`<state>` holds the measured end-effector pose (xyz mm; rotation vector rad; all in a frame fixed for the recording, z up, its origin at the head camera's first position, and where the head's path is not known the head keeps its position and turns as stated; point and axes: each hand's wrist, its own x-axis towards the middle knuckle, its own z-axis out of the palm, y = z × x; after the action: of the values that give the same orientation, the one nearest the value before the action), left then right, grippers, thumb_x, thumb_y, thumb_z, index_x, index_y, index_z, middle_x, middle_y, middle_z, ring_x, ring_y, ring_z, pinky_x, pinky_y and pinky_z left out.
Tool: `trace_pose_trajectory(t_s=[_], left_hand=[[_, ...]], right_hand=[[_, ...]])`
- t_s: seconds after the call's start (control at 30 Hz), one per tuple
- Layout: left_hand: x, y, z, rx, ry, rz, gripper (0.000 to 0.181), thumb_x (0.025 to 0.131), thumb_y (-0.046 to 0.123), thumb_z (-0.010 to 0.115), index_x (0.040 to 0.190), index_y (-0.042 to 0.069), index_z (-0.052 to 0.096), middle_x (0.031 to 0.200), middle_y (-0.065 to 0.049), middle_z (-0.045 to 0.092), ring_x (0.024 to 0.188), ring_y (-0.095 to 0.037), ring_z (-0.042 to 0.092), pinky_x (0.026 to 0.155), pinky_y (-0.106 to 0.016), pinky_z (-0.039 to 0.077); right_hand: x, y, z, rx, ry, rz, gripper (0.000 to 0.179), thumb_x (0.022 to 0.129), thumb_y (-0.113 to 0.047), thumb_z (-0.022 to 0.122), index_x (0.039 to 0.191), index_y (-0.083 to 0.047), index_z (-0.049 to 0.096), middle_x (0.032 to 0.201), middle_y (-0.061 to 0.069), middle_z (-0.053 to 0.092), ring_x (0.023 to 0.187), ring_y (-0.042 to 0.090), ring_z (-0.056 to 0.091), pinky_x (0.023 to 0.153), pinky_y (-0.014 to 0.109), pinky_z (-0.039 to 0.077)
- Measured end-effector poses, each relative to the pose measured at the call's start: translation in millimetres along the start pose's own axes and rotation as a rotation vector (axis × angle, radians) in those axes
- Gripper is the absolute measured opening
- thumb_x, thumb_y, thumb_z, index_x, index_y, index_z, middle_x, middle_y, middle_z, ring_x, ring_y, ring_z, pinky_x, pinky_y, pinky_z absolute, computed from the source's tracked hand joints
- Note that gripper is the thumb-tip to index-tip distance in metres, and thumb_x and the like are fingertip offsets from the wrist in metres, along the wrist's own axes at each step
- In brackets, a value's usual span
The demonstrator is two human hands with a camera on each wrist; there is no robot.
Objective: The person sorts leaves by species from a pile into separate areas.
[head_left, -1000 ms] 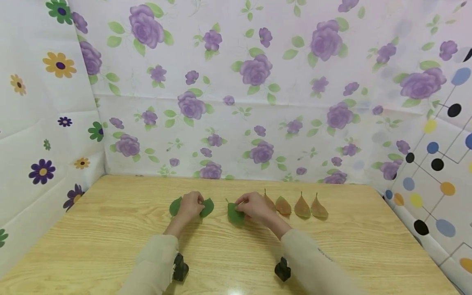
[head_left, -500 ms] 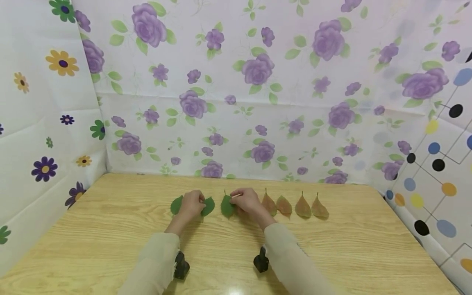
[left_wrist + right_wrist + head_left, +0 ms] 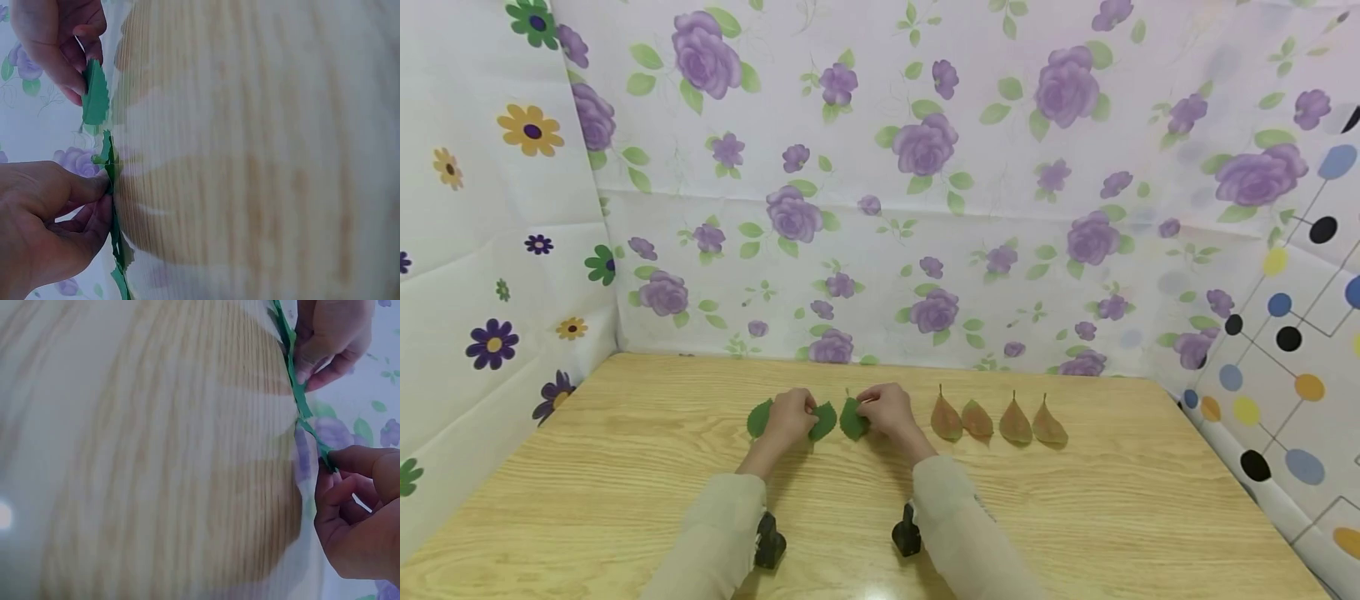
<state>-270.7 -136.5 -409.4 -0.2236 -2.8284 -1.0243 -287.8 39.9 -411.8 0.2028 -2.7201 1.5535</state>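
Note:
My right hand (image 3: 887, 410) pinches a green leaf (image 3: 852, 420) between thumb and fingers, just above the table; its stem points away from me. In the right wrist view this leaf (image 3: 325, 455) hangs from the fingertips, its other end close to the leaves by the left hand. Over the row of green leaves on the left is my left hand (image 3: 784, 421), its thumb and fingertips holding the edge of a toothed green leaf (image 3: 824, 422). Another green leaf (image 3: 758, 418) shows past that hand's left side. Whatever lies under the left palm is hidden.
Several reddish-brown leaves stand in a row on the right, from the leftmost brown leaf (image 3: 946, 420) to the rightmost brown leaf (image 3: 1049, 427). The wooden table (image 3: 850, 508) ends at a flower-patterned cloth (image 3: 865, 275) behind. A dark wrist camera (image 3: 907, 533) sits below each forearm.
My right hand has carried its green leaf leftward, away from the brown leaves and close to the left hand's leaf. The left hand has stayed in place.

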Motion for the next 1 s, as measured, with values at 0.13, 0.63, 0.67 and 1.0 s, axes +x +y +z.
trace_pose_trajectory(t_s=[0.13, 0.63, 0.67, 1.0], left_hand=[[1.6, 0.9, 3.3, 0.003, 0.003, 0.000, 0.013, 0.082, -0.010, 0.067, 0.094, -0.014, 0.062, 0.081, -0.015, 0.061, 0.079, -0.030, 0.060, 0.072, -0.040, 0.053], [5.8, 6.2, 11.2, 0.033, -0.022, 0.036, 0.012, 0.083, -0.011, 0.065, 0.093, -0.014, 0.061, 0.083, -0.018, 0.061, 0.081, -0.032, 0.061, 0.074, -0.041, 0.054], [5.8, 6.4, 11.3, 0.041, -0.021, 0.048, 0.011, 0.082, -0.012, 0.065, 0.092, -0.014, 0.061, 0.083, -0.019, 0.061, 0.081, -0.033, 0.061, 0.073, -0.041, 0.054], [3.2, 4.6, 7.9, 0.143, 0.035, 0.113, 0.014, 0.080, -0.015, 0.063, 0.093, -0.014, 0.059, 0.088, -0.022, 0.056, 0.086, -0.039, 0.056, 0.076, -0.045, 0.051]], right_hand=[[-2.1, 0.6, 2.8, -0.042, 0.012, 0.010, 0.014, 0.082, 0.001, 0.069, 0.095, 0.005, 0.072, 0.094, 0.015, 0.069, 0.090, 0.028, 0.065, 0.074, 0.032, 0.055], [-5.6, 5.8, -2.7, -0.134, 0.069, 0.048, 0.011, 0.082, -0.004, 0.071, 0.091, 0.003, 0.070, 0.090, 0.012, 0.068, 0.081, 0.024, 0.064, 0.068, 0.032, 0.055], [-6.1, 5.4, -3.0, -0.139, 0.073, 0.052, 0.013, 0.082, -0.005, 0.071, 0.093, 0.003, 0.069, 0.091, 0.012, 0.068, 0.081, 0.024, 0.063, 0.068, 0.032, 0.054], [-7.8, -7.0, -10.7, -0.081, -0.036, 0.022, 0.028, 0.090, -0.009, 0.059, 0.113, 0.007, 0.062, 0.105, 0.020, 0.064, 0.079, 0.022, 0.060, 0.067, 0.032, 0.052]])
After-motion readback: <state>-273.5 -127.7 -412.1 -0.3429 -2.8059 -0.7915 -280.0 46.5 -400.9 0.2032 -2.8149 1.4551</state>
